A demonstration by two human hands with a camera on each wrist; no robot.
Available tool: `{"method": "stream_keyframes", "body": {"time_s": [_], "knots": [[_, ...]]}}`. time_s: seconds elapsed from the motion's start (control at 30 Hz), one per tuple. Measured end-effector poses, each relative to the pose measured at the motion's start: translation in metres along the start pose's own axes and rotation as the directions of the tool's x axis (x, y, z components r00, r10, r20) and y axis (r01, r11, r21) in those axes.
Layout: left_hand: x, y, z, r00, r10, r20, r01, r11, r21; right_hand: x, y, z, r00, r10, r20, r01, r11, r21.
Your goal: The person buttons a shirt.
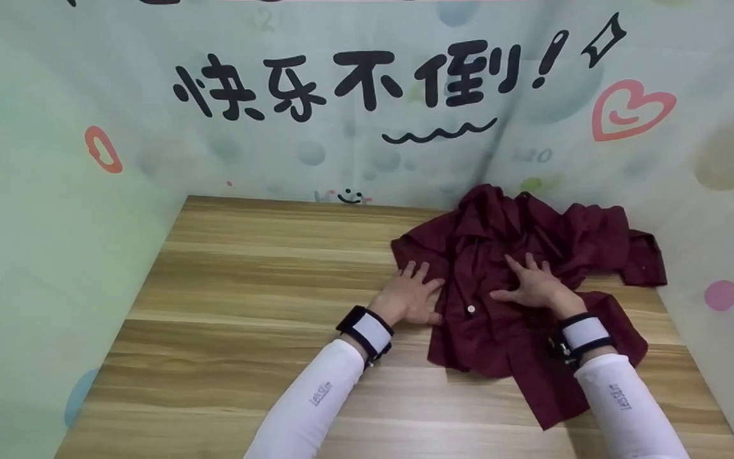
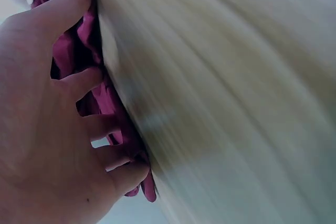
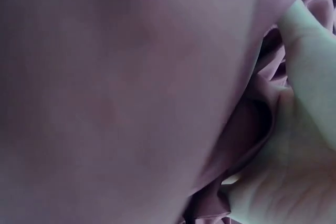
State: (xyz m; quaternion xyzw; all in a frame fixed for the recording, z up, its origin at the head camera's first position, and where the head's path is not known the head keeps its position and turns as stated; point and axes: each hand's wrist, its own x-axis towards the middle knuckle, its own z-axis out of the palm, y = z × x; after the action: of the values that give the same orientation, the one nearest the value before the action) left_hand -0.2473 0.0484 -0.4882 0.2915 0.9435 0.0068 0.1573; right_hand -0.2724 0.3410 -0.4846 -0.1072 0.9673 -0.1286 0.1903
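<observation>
A dark maroon shirt [image 1: 482, 280] lies crumpled on the right half of the wooden table, with a white button showing near its middle. At its left edge rests my left hand [image 1: 410, 296], fingers spread and fairly straight, the fingertips on the cloth. The left wrist view shows that hand [image 2: 58, 108] along the rim of the maroon fabric [image 2: 113, 103]. My right hand [image 1: 532, 285] lies on the middle of the shirt with its fingers spread. In the right wrist view, folds of fabric [image 3: 131, 93] cover most of the picture beside the palm [image 3: 283, 177].
The wood-grain table [image 1: 246, 287] runs out to the left of the shirt. A printed pale curtain [image 1: 341, 159] stands at the back, right behind the shirt, and similar cloth walls close off both sides. A sleeve [image 1: 644, 261] reaches the table's right edge.
</observation>
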Motion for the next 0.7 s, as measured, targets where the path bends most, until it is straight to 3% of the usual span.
{"method": "stream_keyframes", "body": {"time_s": [0.27, 0.4, 0.6, 0.7], "knots": [[-0.031, -0.04, 0.009, 1.0, -0.02, -0.018, 0.017, 0.993, -0.117, 0.012, -0.05, 0.014, 0.999, 0.003, 0.053, -0.002, 1.0, -0.028], [-0.046, -0.06, 0.01, 0.999, -0.04, -0.008, 0.038, 0.985, -0.166, 0.014, -0.066, 0.018, 0.997, -0.041, 0.066, 0.041, 0.999, -0.002], [-0.063, -0.078, 0.003, 0.996, -0.09, 0.018, 0.091, 0.97, -0.226, 0.011, -0.064, 0.015, 0.989, -0.142, 0.033, 0.139, 0.986, 0.09], [-0.066, -0.08, -0.001, 0.993, -0.119, 0.015, 0.119, 0.967, -0.224, 0.002, -0.056, 0.012, 0.98, -0.192, -0.045, 0.195, 0.977, 0.082]]}}
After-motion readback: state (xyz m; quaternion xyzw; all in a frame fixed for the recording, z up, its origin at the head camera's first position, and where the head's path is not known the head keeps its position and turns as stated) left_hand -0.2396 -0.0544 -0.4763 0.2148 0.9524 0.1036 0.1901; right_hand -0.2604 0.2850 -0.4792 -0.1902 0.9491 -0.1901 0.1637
